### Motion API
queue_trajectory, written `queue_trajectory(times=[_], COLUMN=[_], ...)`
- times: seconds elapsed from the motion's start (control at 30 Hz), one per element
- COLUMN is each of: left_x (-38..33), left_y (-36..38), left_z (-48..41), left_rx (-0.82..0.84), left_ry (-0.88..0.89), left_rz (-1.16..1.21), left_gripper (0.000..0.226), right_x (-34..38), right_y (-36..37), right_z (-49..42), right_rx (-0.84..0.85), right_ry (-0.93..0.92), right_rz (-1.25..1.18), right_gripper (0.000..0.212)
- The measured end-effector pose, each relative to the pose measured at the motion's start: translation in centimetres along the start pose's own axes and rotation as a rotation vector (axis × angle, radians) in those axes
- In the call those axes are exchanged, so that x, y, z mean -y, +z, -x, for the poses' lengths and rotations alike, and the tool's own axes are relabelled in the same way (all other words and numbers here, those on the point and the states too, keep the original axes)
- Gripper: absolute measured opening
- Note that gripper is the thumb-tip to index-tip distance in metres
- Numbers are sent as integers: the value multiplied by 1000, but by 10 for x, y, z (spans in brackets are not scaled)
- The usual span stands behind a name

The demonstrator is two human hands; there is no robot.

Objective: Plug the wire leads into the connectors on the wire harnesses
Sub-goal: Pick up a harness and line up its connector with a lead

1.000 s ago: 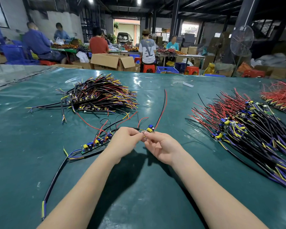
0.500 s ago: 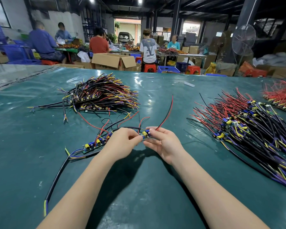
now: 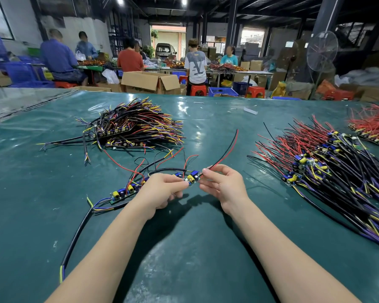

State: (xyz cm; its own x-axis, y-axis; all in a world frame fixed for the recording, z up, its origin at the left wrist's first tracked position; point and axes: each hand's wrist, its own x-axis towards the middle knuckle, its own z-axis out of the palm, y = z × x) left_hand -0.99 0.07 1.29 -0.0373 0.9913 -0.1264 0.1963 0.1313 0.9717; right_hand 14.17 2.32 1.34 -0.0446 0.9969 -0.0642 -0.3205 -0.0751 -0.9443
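In the head view, the left hand (image 3: 162, 189) pinches a small board (image 3: 192, 177) with yellow and blue parts between its thumb and curled fingers, near the middle of the green table (image 3: 184, 248). Just right of it, the right hand (image 3: 224, 185) pinches the near end of a red-and-black lead (image 3: 225, 149) between thumb and forefinger, at the board's right end. Whether the lead is seated in a connector cannot be told. The lead's free length rises toward the far right. Left of the left hand a row of boards (image 3: 127, 191) lies on the table, with thin red and black wires looping up from it. A black cable (image 3: 79, 232) trails from the row toward the near left. A harness pile (image 3: 136, 127) lies far left, a larger heap (image 3: 328, 167) at the right, and a red-wired pile (image 3: 372, 125) at the far right edge.
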Motion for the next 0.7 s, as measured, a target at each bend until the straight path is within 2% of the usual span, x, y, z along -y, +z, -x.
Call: queue_trajectory(times=[0.13,0.3,0.5,0.7], left_x=[0,1,3,5], left_y=[-7,-15,-24,-24], left_z=[-3,-5,-5,-7], left_rx=[-39,51,123,96], left_ry=[7,-58,-114,-103], left_rz=[4,25,114,125], left_gripper=[10,8,16,12], right_x=[2,6,9,7], right_y=[-4,-9,-11,-9], right_z=[-2,-4,-5,-4], right_rx=[40,93,175,238], right_ry=[51,123,181,240], right_rz=[37,35,40,-154], right_gripper=[16,18,18,18])
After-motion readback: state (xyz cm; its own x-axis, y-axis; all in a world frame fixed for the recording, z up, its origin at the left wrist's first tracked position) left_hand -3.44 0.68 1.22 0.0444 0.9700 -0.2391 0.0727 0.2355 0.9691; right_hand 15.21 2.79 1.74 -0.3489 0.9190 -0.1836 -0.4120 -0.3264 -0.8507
